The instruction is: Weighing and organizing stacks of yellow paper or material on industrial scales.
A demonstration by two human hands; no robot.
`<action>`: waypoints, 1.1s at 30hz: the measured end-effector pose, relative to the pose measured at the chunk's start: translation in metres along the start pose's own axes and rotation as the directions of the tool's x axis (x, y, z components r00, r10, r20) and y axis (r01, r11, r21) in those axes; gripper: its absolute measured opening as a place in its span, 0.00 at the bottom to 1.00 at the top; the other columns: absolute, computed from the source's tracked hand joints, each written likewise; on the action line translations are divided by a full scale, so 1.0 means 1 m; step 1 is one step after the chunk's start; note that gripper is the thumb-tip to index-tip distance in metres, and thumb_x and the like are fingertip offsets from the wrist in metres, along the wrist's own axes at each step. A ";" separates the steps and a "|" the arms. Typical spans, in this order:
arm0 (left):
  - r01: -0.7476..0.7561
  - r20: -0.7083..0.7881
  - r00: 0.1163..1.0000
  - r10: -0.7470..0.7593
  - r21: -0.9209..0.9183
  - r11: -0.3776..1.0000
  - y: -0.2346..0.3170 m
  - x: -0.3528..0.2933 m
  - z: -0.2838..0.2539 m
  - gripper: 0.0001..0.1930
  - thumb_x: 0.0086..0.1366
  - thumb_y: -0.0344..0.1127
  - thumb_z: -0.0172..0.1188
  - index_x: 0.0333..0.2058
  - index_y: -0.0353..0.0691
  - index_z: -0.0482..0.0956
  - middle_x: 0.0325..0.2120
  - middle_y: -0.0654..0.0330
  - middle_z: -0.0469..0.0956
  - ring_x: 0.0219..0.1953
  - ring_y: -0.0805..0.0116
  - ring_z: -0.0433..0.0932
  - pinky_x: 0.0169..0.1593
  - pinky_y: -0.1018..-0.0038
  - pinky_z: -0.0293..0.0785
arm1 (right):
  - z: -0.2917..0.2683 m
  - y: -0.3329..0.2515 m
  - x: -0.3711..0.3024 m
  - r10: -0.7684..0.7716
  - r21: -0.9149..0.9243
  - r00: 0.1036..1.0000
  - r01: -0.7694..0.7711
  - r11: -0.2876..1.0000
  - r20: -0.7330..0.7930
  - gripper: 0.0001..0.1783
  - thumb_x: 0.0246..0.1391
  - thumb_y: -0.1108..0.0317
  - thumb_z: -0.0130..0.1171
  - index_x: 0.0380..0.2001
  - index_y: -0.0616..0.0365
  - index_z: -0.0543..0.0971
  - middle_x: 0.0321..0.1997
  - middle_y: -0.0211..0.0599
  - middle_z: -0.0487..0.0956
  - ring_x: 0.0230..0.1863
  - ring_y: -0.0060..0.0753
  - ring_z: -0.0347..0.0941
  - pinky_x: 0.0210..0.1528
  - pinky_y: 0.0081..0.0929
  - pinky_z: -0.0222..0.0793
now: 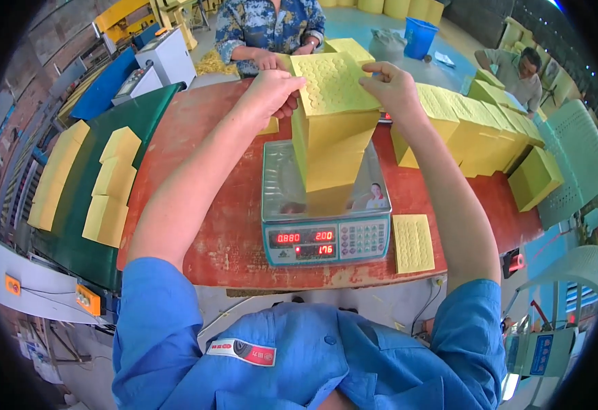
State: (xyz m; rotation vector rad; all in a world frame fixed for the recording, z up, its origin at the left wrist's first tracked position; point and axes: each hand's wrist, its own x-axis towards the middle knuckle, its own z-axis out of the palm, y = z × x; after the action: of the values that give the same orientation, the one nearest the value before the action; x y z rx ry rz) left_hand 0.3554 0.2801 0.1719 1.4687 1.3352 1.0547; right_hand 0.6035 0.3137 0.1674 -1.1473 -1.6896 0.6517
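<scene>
A tall stack of yellow paper (336, 140), its top sheet pressed with rows of rounded marks, stands on the metal pan of a digital scale (282, 184). The scale's red display is lit. My left hand (275, 92) grips the stack's upper left edge, thumb near the top and the other fingers curled down the side. At the upper right edge, my right hand (395, 89) closes thumb and fingers on the paper. Right of the scale, a small pad of the same marked yellow paper (414, 244) lies flat on the red table (210, 253).
Several yellow paper blocks (466, 130) line the table's right side. More blocks (111, 198) rest on a green conveyor belt (73, 249) at left. Across the table stands a person in a camouflage top (270, 31); another person (518, 72) bends at far right. A blue bucket (419, 37) stands behind.
</scene>
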 end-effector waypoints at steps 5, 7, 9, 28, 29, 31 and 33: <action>-0.048 -0.037 0.998 0.047 -0.017 0.999 -0.003 -0.003 0.006 0.15 0.64 0.43 0.59 0.24 0.39 0.74 0.15 0.65 0.71 0.14 0.75 0.69 0.16 0.79 0.61 | -0.001 0.003 -0.010 -0.095 -0.129 0.994 0.088 0.988 -0.051 0.21 0.47 0.64 0.65 0.46 0.59 0.81 0.29 0.34 0.80 0.27 0.25 0.75 0.33 0.25 0.72; -0.080 -0.037 0.996 0.079 -0.023 0.997 -0.007 -0.002 0.008 0.15 0.64 0.43 0.59 0.23 0.39 0.74 0.15 0.64 0.72 0.14 0.75 0.69 0.16 0.78 0.61 | 0.000 0.006 -0.013 -0.150 -0.183 0.986 0.135 0.974 -0.073 0.21 0.46 0.64 0.65 0.45 0.59 0.81 0.29 0.35 0.81 0.28 0.26 0.75 0.35 0.25 0.72; -0.114 -0.053 0.992 0.113 -0.023 0.993 -0.012 0.002 0.008 0.16 0.64 0.43 0.59 0.21 0.39 0.74 0.15 0.64 0.72 0.14 0.75 0.69 0.16 0.78 0.61 | 0.002 0.008 -0.013 -0.156 -0.184 0.984 0.138 0.973 -0.083 0.20 0.47 0.63 0.64 0.44 0.58 0.82 0.30 0.37 0.81 0.31 0.28 0.77 0.39 0.26 0.72; 0.277 -0.687 0.680 -0.255 -0.080 0.957 -0.186 -0.289 0.094 0.22 0.70 0.40 0.50 0.15 0.42 0.64 0.12 0.68 0.63 0.15 0.79 0.60 0.20 0.75 0.54 | -0.051 0.090 -0.295 0.375 0.370 0.900 -0.433 0.822 0.220 0.10 0.60 0.74 0.50 0.38 0.64 0.80 0.28 0.32 0.77 0.26 0.18 0.70 0.29 0.20 0.68; 0.246 -0.696 0.683 -0.222 -0.066 0.967 -0.203 -0.311 0.112 0.22 0.70 0.40 0.50 0.15 0.42 0.64 0.12 0.68 0.63 0.15 0.79 0.60 0.20 0.75 0.54 | -0.051 0.100 -0.316 0.512 0.357 0.827 -0.563 0.746 0.234 0.10 0.60 0.74 0.51 0.38 0.64 0.80 0.28 0.33 0.78 0.26 0.19 0.71 0.29 0.20 0.68; 0.469 -0.663 0.586 -0.466 -0.192 0.862 -0.225 -0.357 0.149 0.21 0.69 0.39 0.51 0.15 0.40 0.65 0.13 0.66 0.65 0.16 0.78 0.61 0.20 0.73 0.56 | -0.057 0.119 -0.349 0.495 0.425 0.817 -0.577 0.698 0.296 0.10 0.60 0.74 0.51 0.39 0.64 0.80 0.29 0.33 0.78 0.26 0.19 0.71 0.29 0.19 0.68; 0.473 -0.680 0.579 -0.451 -0.170 0.864 -0.237 -0.382 0.175 0.21 0.69 0.39 0.51 0.16 0.39 0.66 0.13 0.66 0.65 0.16 0.78 0.61 0.21 0.73 0.56 | -0.066 0.126 -0.381 0.549 0.423 0.752 -0.659 0.622 0.365 0.10 0.60 0.74 0.51 0.39 0.63 0.80 0.29 0.33 0.78 0.26 0.19 0.71 0.29 0.19 0.67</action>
State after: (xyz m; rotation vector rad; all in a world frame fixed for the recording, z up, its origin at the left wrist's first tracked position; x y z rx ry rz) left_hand 0.4353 -0.0978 -0.1166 0.6176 2.1390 1.2811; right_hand 0.7520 0.0153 -0.0658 -1.2568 -1.1028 1.6140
